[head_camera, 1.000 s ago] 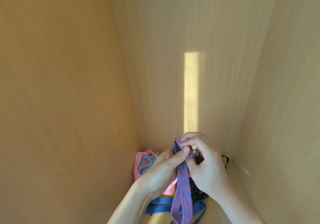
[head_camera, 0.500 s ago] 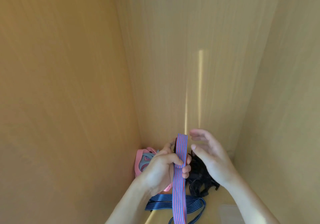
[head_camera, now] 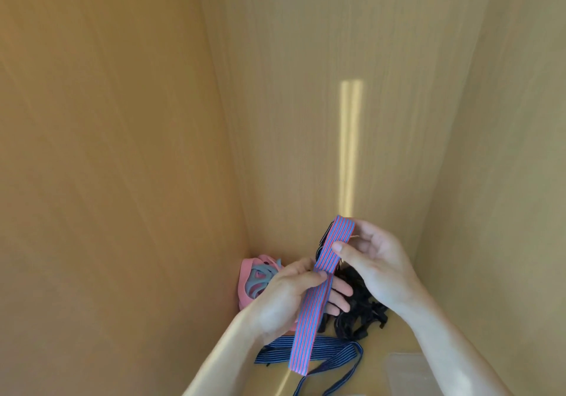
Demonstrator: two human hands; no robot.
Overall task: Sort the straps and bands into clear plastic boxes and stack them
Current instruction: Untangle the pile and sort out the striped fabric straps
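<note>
Keep your left hand (head_camera: 288, 297) pinching the red-and-blue striped band (head_camera: 318, 288) mid-length while your right hand (head_camera: 372, 261), its grip clamped near the top end, folds it flat (clear box (head_camera: 407, 371) waits at 5 o'clock).

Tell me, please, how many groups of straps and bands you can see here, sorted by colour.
Red-and-blue striped strap, held in both hands: 1
Dark blue striped strap: 1
Black straps pile: 1
Pink-and-grey bands bundle: 1
Total: 4 groups
</note>
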